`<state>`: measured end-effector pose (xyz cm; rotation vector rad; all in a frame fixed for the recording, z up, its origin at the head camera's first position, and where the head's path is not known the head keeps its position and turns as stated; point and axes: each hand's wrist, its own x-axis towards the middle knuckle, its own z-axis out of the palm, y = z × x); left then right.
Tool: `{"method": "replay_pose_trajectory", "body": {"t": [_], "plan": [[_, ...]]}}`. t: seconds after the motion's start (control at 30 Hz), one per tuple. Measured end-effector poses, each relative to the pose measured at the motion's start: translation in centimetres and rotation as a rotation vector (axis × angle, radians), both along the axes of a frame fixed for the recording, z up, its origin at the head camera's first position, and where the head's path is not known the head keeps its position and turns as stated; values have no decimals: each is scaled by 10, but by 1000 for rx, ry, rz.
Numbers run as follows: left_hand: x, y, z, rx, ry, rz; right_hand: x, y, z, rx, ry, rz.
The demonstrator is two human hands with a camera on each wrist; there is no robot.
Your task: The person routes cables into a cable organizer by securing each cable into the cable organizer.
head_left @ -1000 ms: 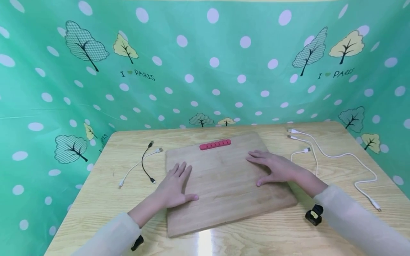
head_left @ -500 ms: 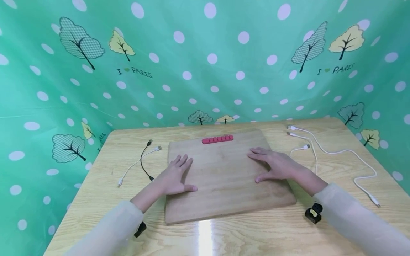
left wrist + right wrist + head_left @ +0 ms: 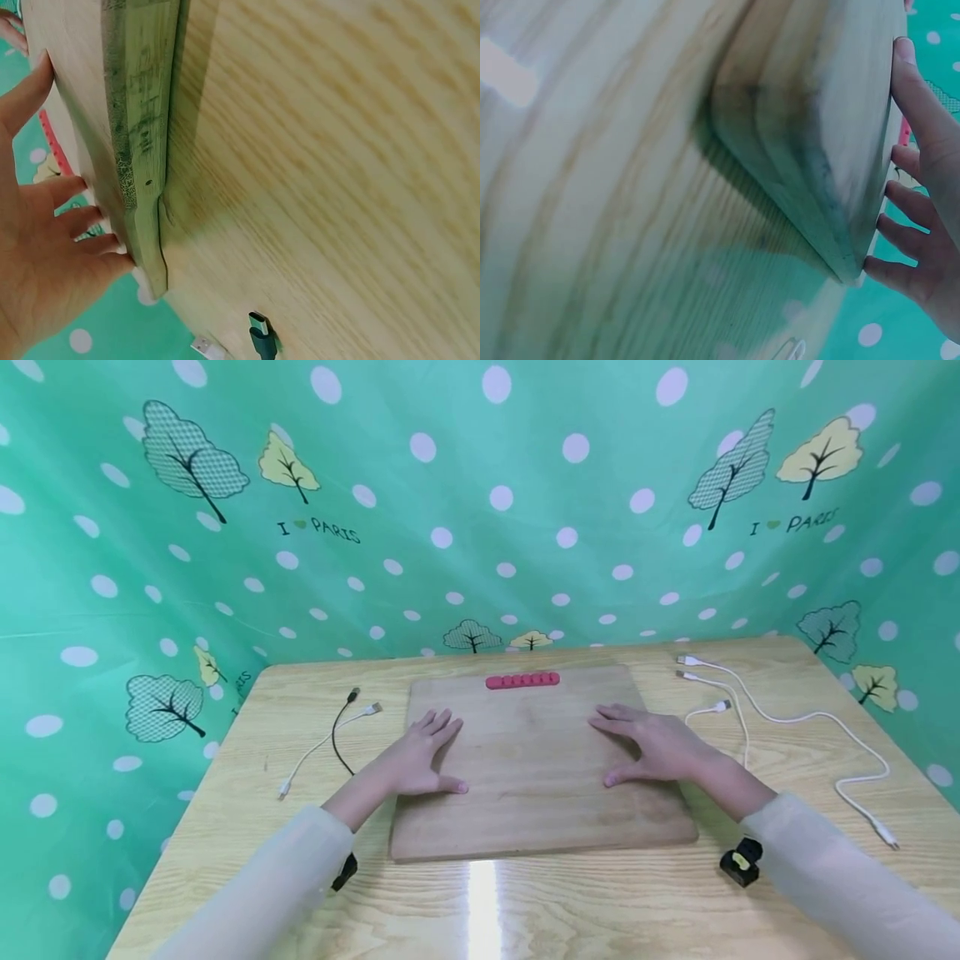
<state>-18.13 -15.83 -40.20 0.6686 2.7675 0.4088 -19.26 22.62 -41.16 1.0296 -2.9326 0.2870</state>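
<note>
A wooden board (image 3: 525,810) lies flat on the table in the head view, nearly square to its front edge. Near its far edge sits a red strip (image 3: 522,681) with a row of notches. My left hand (image 3: 416,762) rests on the board's left part, fingers spread and thumb pointing inward. On the right part rests my right hand (image 3: 658,746), its fingers extended. In the left wrist view the left hand (image 3: 52,247) touches the top face beside the thick edge; the right hand (image 3: 930,195) does likewise in the right wrist view.
Left of the board, a black USB cable (image 3: 335,739) crosses a short white USB cable (image 3: 307,753). Several white cables, including a long one (image 3: 806,717), lie to the right. A green dotted curtain (image 3: 480,568) hangs behind the wooden table (image 3: 600,902).
The board has turned clockwise under both hands, its front left corner shifting away from me. The left hand has moved forward with it; the red strip has shifted right.
</note>
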Motion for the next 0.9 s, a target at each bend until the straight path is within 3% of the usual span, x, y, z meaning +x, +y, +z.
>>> {"method": "replay_pose_trajectory", "body": {"t": [0.33,0.63,0.9], "plan": [[-8,4,-1,-16,-13,17,-3,4,-1,-10,17,-3],[-9,4,-1,-12,-18,8,-3,5,0,-21,6,-5],[-9,-1,-1,6,50,-15,-4,2,4,-19,-10,-17]]}}
